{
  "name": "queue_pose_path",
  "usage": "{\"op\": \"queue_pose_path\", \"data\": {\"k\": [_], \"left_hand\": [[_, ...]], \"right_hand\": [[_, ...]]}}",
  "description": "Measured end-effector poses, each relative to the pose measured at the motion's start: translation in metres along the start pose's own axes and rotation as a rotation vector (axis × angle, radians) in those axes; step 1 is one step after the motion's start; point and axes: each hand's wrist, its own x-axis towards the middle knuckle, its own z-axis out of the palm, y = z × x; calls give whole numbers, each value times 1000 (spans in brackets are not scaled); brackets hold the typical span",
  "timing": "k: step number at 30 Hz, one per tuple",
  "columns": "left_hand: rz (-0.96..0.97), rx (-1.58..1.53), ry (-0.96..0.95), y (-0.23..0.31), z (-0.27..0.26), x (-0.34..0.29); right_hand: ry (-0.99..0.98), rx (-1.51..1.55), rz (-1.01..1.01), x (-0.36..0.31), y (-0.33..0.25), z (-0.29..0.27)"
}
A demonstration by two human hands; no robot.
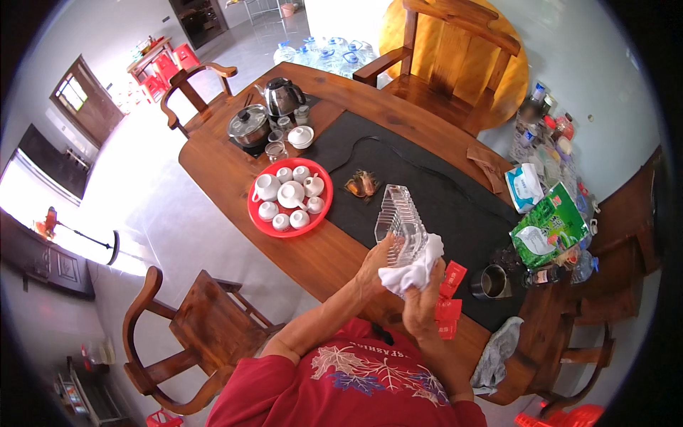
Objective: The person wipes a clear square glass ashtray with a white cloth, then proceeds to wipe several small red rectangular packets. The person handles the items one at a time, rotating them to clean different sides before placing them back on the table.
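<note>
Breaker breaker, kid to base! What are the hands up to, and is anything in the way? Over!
Left hand gripping clear ridged dish. Right hand pressing white cloth against it. Red packets close by right hand. Over.

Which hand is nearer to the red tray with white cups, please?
Left. The left hand, gripping the clear dish, is right of the red tray; the right hand, holding the white cloth, is farther right.

Red tray (265, 226) is holding white teaware (290, 194), sitting on tabletop (213, 178) ahead-left of left grip (374, 267). Lidded pot (249, 125), kettle (282, 98) are standing farther ahead. Red packets (452, 277) are lying just right of right grip (421, 304); metal cup (491, 282), green bag (562, 213) are resting farther right; grey cloth (499, 354) is lying behind-right.
</note>
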Motion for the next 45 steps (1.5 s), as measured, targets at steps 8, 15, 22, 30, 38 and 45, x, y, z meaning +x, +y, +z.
{"op": "queue_pose_path", "data": {"k": [8, 15, 22, 30, 38, 45], "left_hand": [[-331, 103, -392, 1, 47, -43], [-563, 166, -346, -4, 72, -64], [-259, 394, -99, 6, 93, -72], [330, 839, -152, 15, 101, -75], [271, 737, -55, 23, 97, -69], [492, 1254, -142, 28, 75, -64]], "right_hand": [[104, 315, 91, 65, 4, -26], [-266, 896, 167, 89, 22, -49], [24, 1436, 425, 53, 103, -40], [153, 1229, 784, 73, 65, -28], [115, 130, 64, 73, 37, -23], [-237, -269, -453, 68, -13, -21]]}}
